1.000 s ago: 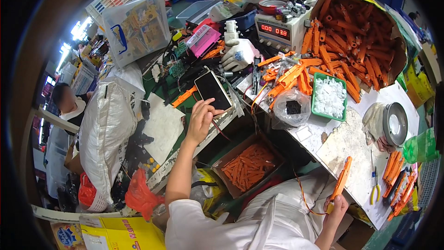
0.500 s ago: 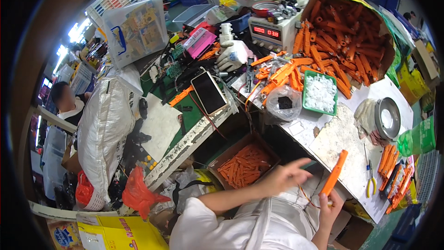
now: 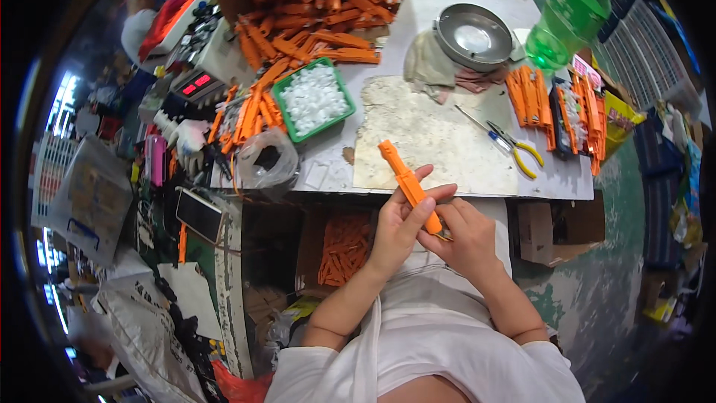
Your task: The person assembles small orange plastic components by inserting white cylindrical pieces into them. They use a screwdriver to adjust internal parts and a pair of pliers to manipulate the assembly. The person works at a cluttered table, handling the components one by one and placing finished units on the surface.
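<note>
A long, narrow orange plastic part (image 3: 409, 184) is held up between my hands, tilted with its notched end pointing away from me. Wrapped round its lower half is my left hand (image 3: 399, 227), the thumb lying across the top. My right hand (image 3: 468, 237) pinches its near end, where a thin wire seems to hang. Past the held part, a worn pale board (image 3: 418, 130) lies on the white table. The fingers partly hide the near end of the part.
A green basket (image 3: 349, 104) of small white pieces stands left of the board, before a large heap of orange parts (image 3: 321, 11). To the right lie yellow-handled pliers (image 3: 528, 160), a screwdriver (image 3: 477, 121) and stacked orange parts (image 3: 528, 97). A metal bowl (image 3: 485, 48) sits farther back.
My view has swung right to face the white table. My left hand, empty and stretched out before, has come onto the orange part that my right hand was holding alone.
</note>
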Available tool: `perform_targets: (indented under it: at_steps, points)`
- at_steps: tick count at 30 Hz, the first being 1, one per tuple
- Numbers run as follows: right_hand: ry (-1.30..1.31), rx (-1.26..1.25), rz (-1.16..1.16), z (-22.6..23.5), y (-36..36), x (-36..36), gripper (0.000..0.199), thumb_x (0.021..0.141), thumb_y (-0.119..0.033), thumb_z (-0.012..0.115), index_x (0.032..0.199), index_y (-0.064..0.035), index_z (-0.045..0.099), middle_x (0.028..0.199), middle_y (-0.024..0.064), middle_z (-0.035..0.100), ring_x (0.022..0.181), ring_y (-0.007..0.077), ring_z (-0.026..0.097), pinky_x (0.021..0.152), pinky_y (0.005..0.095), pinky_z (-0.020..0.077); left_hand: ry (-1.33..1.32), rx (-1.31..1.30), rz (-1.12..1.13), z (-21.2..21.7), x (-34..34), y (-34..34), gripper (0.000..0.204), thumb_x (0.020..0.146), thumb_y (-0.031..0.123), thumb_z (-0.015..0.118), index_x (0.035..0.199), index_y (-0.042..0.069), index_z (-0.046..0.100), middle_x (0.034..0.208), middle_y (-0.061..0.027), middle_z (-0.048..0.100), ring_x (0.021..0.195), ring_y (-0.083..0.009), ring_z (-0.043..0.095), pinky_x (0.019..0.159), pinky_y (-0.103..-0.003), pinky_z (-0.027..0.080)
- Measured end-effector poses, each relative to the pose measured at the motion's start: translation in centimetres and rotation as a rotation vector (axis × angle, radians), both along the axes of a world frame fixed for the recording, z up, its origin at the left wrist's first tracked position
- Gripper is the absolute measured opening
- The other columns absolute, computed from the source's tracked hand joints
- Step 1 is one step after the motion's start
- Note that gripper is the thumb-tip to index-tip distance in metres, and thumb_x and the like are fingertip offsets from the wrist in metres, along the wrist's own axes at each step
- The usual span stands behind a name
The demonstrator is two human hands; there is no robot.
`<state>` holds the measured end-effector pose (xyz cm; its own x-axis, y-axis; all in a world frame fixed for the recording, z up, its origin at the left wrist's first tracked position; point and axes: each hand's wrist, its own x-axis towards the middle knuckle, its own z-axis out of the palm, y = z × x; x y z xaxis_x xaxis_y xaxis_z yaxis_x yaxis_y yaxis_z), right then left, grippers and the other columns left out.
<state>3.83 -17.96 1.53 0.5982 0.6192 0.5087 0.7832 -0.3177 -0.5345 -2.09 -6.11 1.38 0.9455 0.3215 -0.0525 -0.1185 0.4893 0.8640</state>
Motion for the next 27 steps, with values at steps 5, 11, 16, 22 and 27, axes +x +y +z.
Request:
perform_targets:
  at_steps: [5,11,16,22,27]
  points:
    - [0.019,0.018,-0.028,-0.5,-0.3,0.9,0.03,0.065,-0.024,0.078,0.079,-0.0076,0.058,0.07,0.005,0.056,0.061,0.0199,0.058,0.051,0.0312,0.046,0.034,0.005,-0.005,-0.1,1.1,-0.3,0.058,0.091,0.024,0.056,0.134,-0.005,0.031,0.115,-0.0242,0.059,0.104,-0.0207,0.059,0.09,-0.03,0.045]
    - [0.266,0.079,0.036,-0.4,-1.1,1.9,0.027,0.067,-0.021,0.076,0.082,-0.0065,0.059,0.07,0.0066,0.056,0.059,0.0222,0.058,0.05,0.0327,0.0461,-0.012,0.105,-0.046,-0.2,2.3,-0.7,0.054,0.093,0.02,0.053,0.134,-0.005,0.029,0.117,-0.0219,0.058,0.093,-0.0124,0.059,0.083,-0.023,0.046]
    - [0.161,0.026,-0.006,-1.3,-1.3,2.7,0.024,0.07,-0.019,0.075,0.082,-0.0059,0.058,0.068,0.0061,0.057,0.056,0.0212,0.058,0.048,0.0321,0.0463,-0.01,0.082,-0.062,-0.7,3.7,-1.3,0.05,0.093,0.016,0.052,0.134,-0.003,0.03,0.117,-0.0214,0.058,0.098,-0.0148,0.06,0.086,-0.026,0.047]
    - [0.092,-0.001,-0.048,-1.2,-1.3,3.7,0.024,0.072,-0.021,0.074,0.077,-0.0061,0.056,0.066,0.0048,0.056,0.055,0.0206,0.057,0.047,0.0326,0.0452,-0.004,0.126,-0.026,-0.9,5.1,-1.3,0.052,0.093,0.014,0.053,0.136,-0.003,0.029,0.113,-0.0219,0.06,0.1,-0.0177,0.06,0.088,-0.028,0.047]
    - [0.07,0.007,-0.071,-1.6,-0.8,3.5,0.025,0.072,-0.022,0.075,0.077,-0.006,0.056,0.066,0.0054,0.057,0.054,0.0209,0.057,0.046,0.0325,0.0446,0.022,0.114,0.013,-0.6,4.6,-0.4,0.054,0.091,0.011,0.056,0.136,-0.002,0.029,0.108,-0.0188,0.063,0.095,-0.0154,0.062,0.084,-0.026,0.049]
